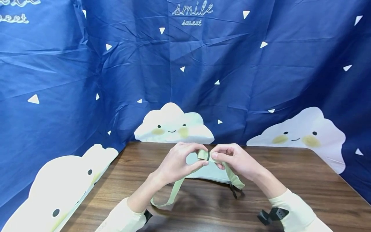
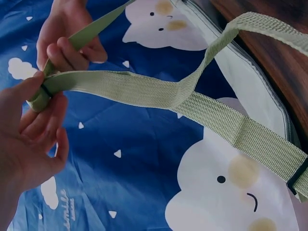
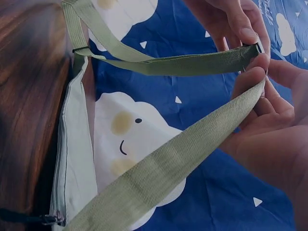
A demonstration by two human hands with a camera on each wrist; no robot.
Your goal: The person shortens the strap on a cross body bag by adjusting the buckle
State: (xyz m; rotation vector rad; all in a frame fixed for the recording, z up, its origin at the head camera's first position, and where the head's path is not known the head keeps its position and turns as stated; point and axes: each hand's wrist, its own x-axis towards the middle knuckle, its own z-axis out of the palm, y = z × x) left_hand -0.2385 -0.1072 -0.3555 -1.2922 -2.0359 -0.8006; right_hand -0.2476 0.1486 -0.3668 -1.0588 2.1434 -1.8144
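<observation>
A pale green webbing strap (image 1: pixel 175 190) belongs to a light-coloured zipped bag (image 1: pixel 207 173) behind my hands. My left hand (image 1: pixel 176 162) pinches a folded loop of the strap beside a black slider buckle (image 1: pixel 208 156), thumb below and fingertips above. Just right of the buckle, my right hand (image 1: pixel 236 161) pinches the strap between thumb and fingers. In the left wrist view, the strap (image 2: pixel 125 87) runs from the buckle toward the bag. From my right hand (image 3: pixel 269 122), another length of strap (image 3: pixel 168 154) slants down to the bag's zipped edge (image 3: pixel 77 139) in the right wrist view.
The bag lies on a brown wooden table (image 1: pixel 290 180). A dark zipper pull (image 1: pixel 234 192) hangs at its right end. A second black strap fitting (image 2: pixel 297 177) shows near the bag. Blue cloth (image 1: pixel 203 64) with clouds hangs behind the table.
</observation>
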